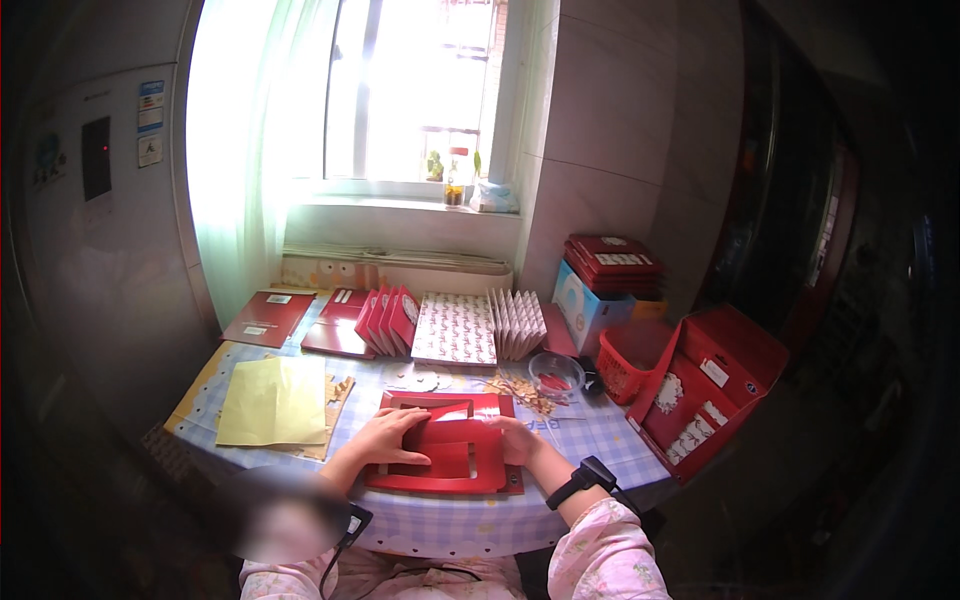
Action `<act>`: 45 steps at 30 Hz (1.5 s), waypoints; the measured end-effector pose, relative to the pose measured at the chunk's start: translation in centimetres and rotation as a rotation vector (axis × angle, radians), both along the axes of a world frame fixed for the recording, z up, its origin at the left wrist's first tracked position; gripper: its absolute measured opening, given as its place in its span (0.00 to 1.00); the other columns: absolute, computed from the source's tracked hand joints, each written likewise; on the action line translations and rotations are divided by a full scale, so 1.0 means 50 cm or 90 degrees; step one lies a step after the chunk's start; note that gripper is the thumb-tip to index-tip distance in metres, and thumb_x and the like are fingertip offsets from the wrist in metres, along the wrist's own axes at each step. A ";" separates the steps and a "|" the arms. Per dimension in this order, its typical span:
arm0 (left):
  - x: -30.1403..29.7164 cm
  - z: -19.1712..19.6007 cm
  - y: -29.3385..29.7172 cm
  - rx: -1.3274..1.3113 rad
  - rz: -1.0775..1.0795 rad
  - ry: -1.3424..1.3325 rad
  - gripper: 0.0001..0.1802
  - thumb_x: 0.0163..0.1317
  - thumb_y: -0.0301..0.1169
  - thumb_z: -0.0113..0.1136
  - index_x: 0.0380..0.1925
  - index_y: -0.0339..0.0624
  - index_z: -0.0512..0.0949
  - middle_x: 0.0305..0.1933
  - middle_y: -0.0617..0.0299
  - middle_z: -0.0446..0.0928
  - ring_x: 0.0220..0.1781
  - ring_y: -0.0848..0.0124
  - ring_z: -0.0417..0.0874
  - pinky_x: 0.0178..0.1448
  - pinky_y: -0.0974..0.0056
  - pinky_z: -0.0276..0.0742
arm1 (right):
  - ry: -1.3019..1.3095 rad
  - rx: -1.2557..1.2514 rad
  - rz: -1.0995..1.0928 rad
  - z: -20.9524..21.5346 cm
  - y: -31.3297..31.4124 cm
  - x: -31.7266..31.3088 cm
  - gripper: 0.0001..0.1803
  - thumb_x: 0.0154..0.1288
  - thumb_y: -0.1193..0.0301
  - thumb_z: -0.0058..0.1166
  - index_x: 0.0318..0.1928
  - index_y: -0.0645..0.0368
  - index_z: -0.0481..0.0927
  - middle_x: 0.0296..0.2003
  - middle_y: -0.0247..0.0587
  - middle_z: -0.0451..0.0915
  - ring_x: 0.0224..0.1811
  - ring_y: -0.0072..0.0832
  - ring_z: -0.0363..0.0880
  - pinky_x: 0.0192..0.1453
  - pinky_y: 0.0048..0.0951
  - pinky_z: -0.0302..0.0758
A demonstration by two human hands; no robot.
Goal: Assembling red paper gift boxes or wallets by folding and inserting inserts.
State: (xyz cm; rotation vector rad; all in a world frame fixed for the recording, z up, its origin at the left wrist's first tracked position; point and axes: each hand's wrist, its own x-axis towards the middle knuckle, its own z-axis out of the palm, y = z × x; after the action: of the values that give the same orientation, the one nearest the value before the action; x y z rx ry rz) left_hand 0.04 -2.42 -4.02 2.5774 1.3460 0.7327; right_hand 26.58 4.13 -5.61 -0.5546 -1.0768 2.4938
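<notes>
A red card frame with cut-out windows (445, 448) lies flat on the checked tablecloth (590, 440) in front of me. My left hand (390, 436) rests on its left part, fingers spread and pressing down on a red folded panel. My right hand (518, 440) grips the frame's right edge, thumb on top. A black watch (580, 482) sits on my right wrist.
A yellow sheet (272, 402) lies at the left. Behind the frame stand red folded cards (385, 320), a patterned white stack (455, 328) and fanned white cards (517, 322). A clear bowl (556, 375), a red basket (630, 358) and an open red box (715, 390) are at the right.
</notes>
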 end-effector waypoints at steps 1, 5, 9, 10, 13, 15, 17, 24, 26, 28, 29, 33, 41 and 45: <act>0.002 0.000 0.001 0.000 0.002 0.012 0.46 0.40 0.57 0.64 0.57 0.43 0.64 0.57 0.52 0.68 0.58 0.61 0.68 0.64 0.58 0.57 | -0.001 0.001 0.008 -0.001 0.001 0.001 0.26 0.56 0.61 0.49 0.53 0.61 0.68 0.48 0.44 0.75 0.48 0.33 0.75 0.54 0.35 0.71; 0.002 -0.001 0.002 -0.017 0.018 0.026 0.47 0.40 0.59 0.64 0.57 0.43 0.63 0.58 0.52 0.66 0.60 0.60 0.67 0.64 0.58 0.57 | 0.025 0.025 0.022 0.007 -0.008 -0.004 0.26 0.57 0.59 0.48 0.53 0.61 0.68 0.49 0.45 0.74 0.49 0.33 0.74 0.54 0.34 0.70; -0.001 -0.003 0.003 -0.011 0.001 0.001 0.50 0.37 0.60 0.65 0.57 0.42 0.63 0.58 0.51 0.66 0.59 0.59 0.67 0.64 0.57 0.57 | -0.021 0.030 -0.064 0.003 -0.010 -0.004 0.27 0.57 0.57 0.47 0.54 0.61 0.67 0.50 0.46 0.74 0.51 0.35 0.73 0.56 0.37 0.69; -0.001 0.002 -0.001 -0.009 -0.008 -0.002 0.51 0.36 0.60 0.65 0.58 0.42 0.62 0.58 0.51 0.66 0.59 0.58 0.67 0.64 0.57 0.57 | -0.016 0.023 -0.058 0.002 -0.009 -0.003 0.27 0.58 0.56 0.46 0.54 0.60 0.67 0.50 0.46 0.74 0.51 0.36 0.73 0.56 0.38 0.68; -0.002 0.002 -0.004 0.003 -0.017 -0.006 0.54 0.33 0.61 0.66 0.59 0.41 0.60 0.57 0.49 0.66 0.59 0.57 0.67 0.64 0.56 0.57 | 0.031 -0.032 0.017 0.005 -0.009 0.001 0.27 0.56 0.58 0.48 0.54 0.58 0.67 0.50 0.43 0.73 0.50 0.34 0.73 0.55 0.38 0.70; -0.001 0.002 -0.003 0.012 -0.020 -0.008 0.56 0.32 0.61 0.67 0.59 0.40 0.59 0.57 0.48 0.66 0.59 0.57 0.68 0.64 0.56 0.57 | 0.058 -0.047 0.041 -0.019 0.006 0.000 0.27 0.56 0.58 0.48 0.54 0.58 0.67 0.50 0.44 0.73 0.50 0.35 0.73 0.55 0.38 0.70; 0.003 0.004 -0.003 -0.003 -0.031 -0.023 0.57 0.32 0.61 0.67 0.59 0.40 0.58 0.57 0.47 0.66 0.59 0.56 0.67 0.64 0.55 0.57 | 0.085 -0.062 0.063 -0.040 0.019 0.005 0.28 0.55 0.58 0.48 0.54 0.59 0.68 0.50 0.45 0.73 0.51 0.35 0.73 0.56 0.38 0.69; 0.004 0.007 -0.006 0.012 -0.023 0.007 0.55 0.33 0.57 0.69 0.59 0.39 0.58 0.55 0.48 0.67 0.58 0.56 0.68 0.64 0.56 0.56 | 0.065 -0.016 0.096 -0.026 0.013 0.001 0.28 0.53 0.59 0.46 0.54 0.60 0.68 0.50 0.45 0.74 0.51 0.36 0.73 0.56 0.38 0.69; 0.005 0.002 0.000 0.022 -0.023 0.028 0.55 0.33 0.56 0.69 0.59 0.38 0.58 0.56 0.48 0.67 0.58 0.56 0.68 0.65 0.57 0.55 | 0.052 -0.031 0.089 -0.035 0.024 0.006 0.28 0.53 0.59 0.46 0.53 0.61 0.68 0.50 0.46 0.73 0.51 0.37 0.73 0.56 0.38 0.69; 0.006 0.003 -0.001 0.022 -0.022 0.018 0.54 0.34 0.57 0.68 0.59 0.38 0.59 0.56 0.48 0.68 0.58 0.56 0.68 0.64 0.57 0.57 | 0.038 -0.032 0.089 -0.040 0.029 0.009 0.28 0.53 0.58 0.46 0.53 0.61 0.68 0.50 0.46 0.73 0.51 0.36 0.73 0.56 0.38 0.69; 0.006 0.004 -0.002 0.023 -0.021 0.009 0.53 0.34 0.58 0.67 0.58 0.39 0.60 0.55 0.49 0.68 0.58 0.57 0.68 0.63 0.57 0.58 | 0.037 -0.034 0.089 -0.043 0.027 0.009 0.28 0.53 0.58 0.46 0.53 0.61 0.68 0.50 0.46 0.73 0.51 0.36 0.73 0.56 0.38 0.69; -0.001 0.007 -0.008 -0.021 -0.008 -0.105 0.53 0.34 0.57 0.68 0.58 0.40 0.60 0.55 0.49 0.68 0.57 0.57 0.69 0.62 0.57 0.59 | 0.099 -0.024 0.082 -0.014 -0.009 -0.016 0.30 0.52 0.54 0.47 0.53 0.60 0.69 0.47 0.44 0.75 0.49 0.36 0.73 0.55 0.37 0.69; -0.010 -0.008 -0.004 0.024 -0.034 -0.056 0.51 0.33 0.57 0.68 0.57 0.41 0.62 0.55 0.50 0.69 0.57 0.56 0.69 0.63 0.57 0.59 | 0.115 0.010 0.112 0.002 -0.028 -0.023 0.28 0.53 0.54 0.47 0.52 0.55 0.68 0.45 0.39 0.73 0.50 0.33 0.71 0.57 0.39 0.67; 0.001 0.001 -0.008 0.032 -0.037 -0.035 0.50 0.34 0.58 0.68 0.56 0.39 0.64 0.55 0.50 0.68 0.58 0.57 0.68 0.63 0.56 0.59 | 0.066 -0.012 0.017 0.008 -0.030 -0.025 0.22 0.50 0.55 0.48 0.43 0.56 0.71 0.33 0.35 0.74 0.36 0.28 0.72 0.45 0.32 0.70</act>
State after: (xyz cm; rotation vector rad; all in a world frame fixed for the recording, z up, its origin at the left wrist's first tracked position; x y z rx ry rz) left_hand 0.10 -2.80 -3.99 2.6025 1.2473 0.8314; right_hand 25.33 2.64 -5.20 -0.4133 -1.0283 2.5285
